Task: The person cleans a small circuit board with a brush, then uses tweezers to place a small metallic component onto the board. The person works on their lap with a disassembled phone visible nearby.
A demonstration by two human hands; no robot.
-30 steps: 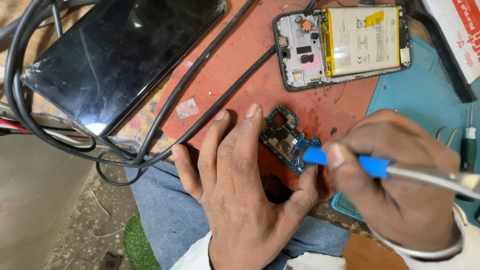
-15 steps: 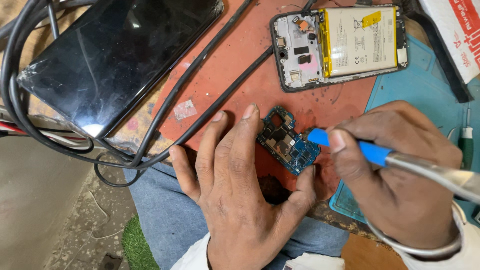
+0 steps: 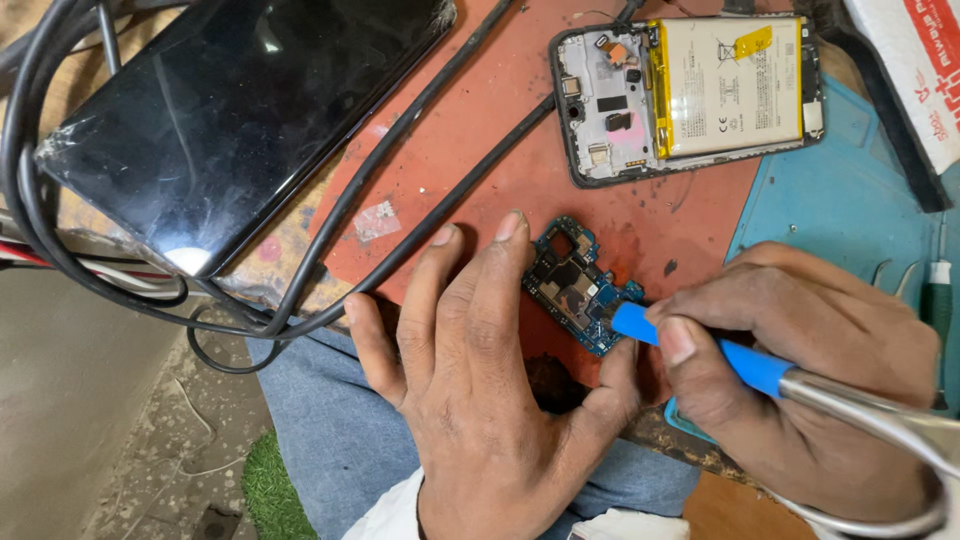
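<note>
Speckled concrete floor [image 3: 130, 440] beneath a cluttered worktable [image 3: 480, 170].

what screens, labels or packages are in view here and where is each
Dark screen: top left on the bench, a glossy black rectangle, unlit, chipped at a corner.
Battery label: on the opened phone at top centre-right, white rectangle with a yellow strip and yellow tab.
White package: top right corner, white with red print, cut off by the frame.
</note>
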